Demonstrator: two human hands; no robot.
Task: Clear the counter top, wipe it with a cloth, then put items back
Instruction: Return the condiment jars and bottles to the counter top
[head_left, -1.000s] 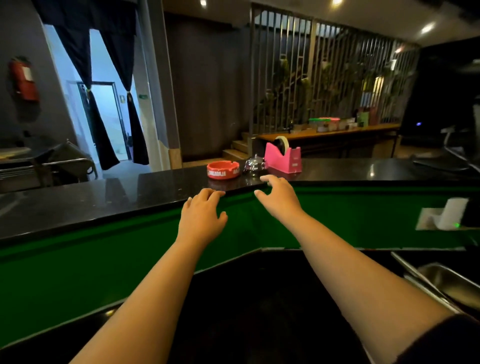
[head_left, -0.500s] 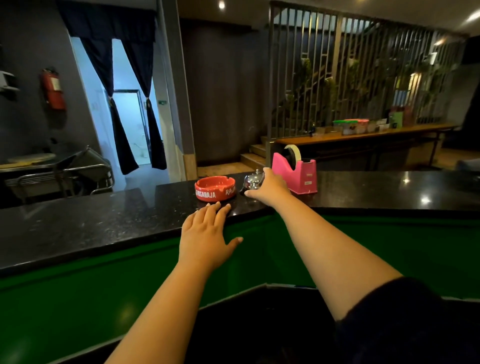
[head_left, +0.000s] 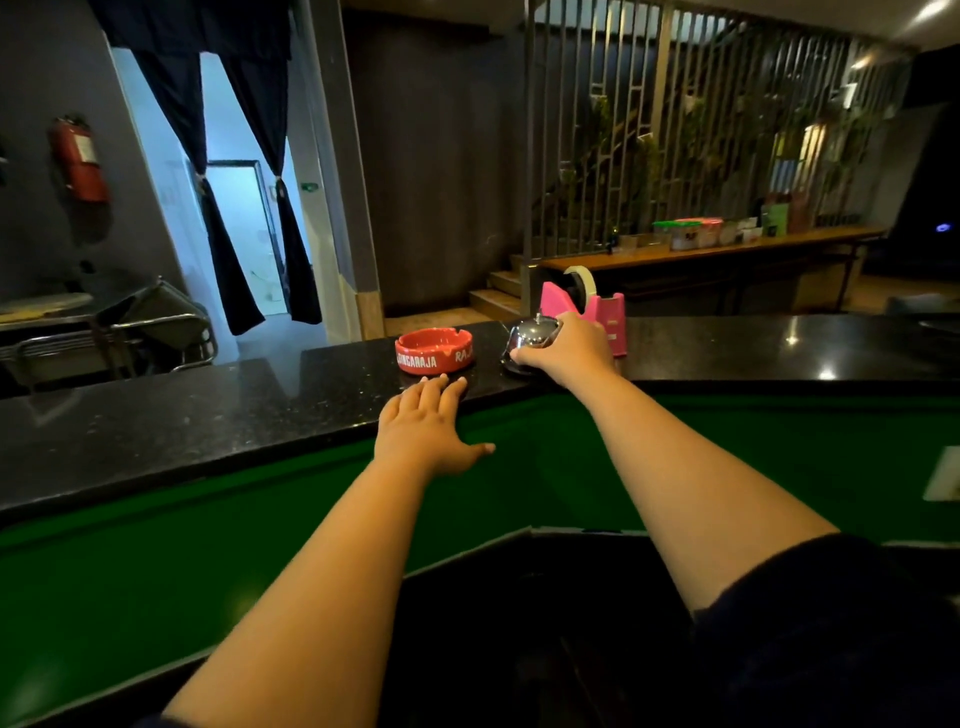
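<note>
Three things sit on the dark table (head_left: 208, 415): a red ashtray (head_left: 434, 351), a bell (head_left: 531, 340) and a pink tape holder (head_left: 605, 312). The right hand (head_left: 566, 352) curls round the bell; the left hand (head_left: 426, 426) rests flat, fingers straight, just before the ashtray. Best to lift the bell straight up by its base, I judge, clear of the tape holder just behind.

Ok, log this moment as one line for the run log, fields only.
phase: clearing counter | right hand: grips silver bell | left hand: flat on counter edge | untouched: red ashtray, pink tape dispenser

On the counter top (head_left: 208, 415): one ashtray (head_left: 434, 351), one bell (head_left: 531, 339), one tape dispenser (head_left: 597, 306)
</note>
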